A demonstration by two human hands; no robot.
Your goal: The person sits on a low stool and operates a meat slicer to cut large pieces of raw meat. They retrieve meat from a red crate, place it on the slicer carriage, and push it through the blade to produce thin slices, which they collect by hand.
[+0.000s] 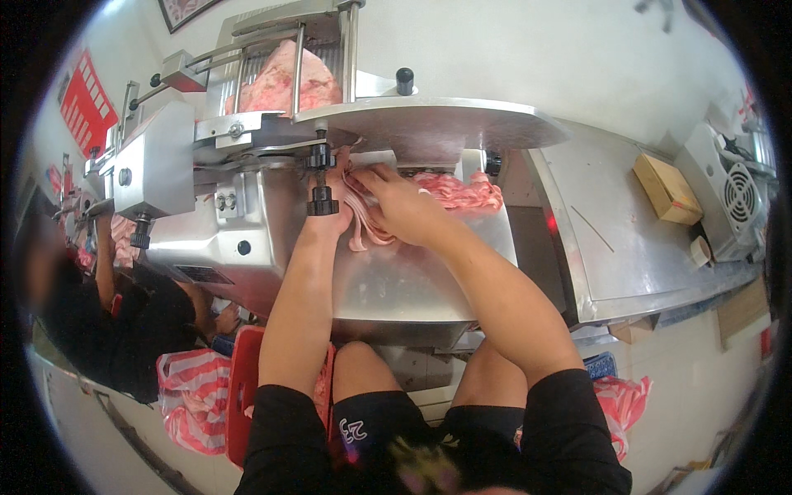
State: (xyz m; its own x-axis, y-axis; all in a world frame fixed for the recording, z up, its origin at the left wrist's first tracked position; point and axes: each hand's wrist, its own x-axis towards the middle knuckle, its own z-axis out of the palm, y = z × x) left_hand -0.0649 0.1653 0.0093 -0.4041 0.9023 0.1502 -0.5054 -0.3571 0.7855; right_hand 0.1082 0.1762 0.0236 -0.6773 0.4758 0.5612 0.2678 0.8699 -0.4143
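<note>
A bundle of thin pink-and-white meat slices (pixel 363 216) hangs between my two hands at the front of a metal meat slicer (pixel 227 247). My right hand (pixel 398 205) curls over the bundle from the right, fingers closed on it. On the left side my left hand (pixel 338 198) holds the same slices; the slicer's black knobs (pixel 322 177) partly cover its fingers. Just right of my hands, a pile of sliced meat (pixel 462 191) lies on the machine's steel surface. Above, a large block of meat (pixel 293 82) rests in the slicer's carriage, behind the broad metal plate (pixel 445 120).
To the right stands a steel table (pixel 635 256) with a cardboard box (pixel 667 190), a thin stick and a white fan-vented appliance (pixel 738 194). A red crate (pixel 243 396) and striped bag (pixel 194 396) sit low left. Another person (pixel 124 322) works at far left.
</note>
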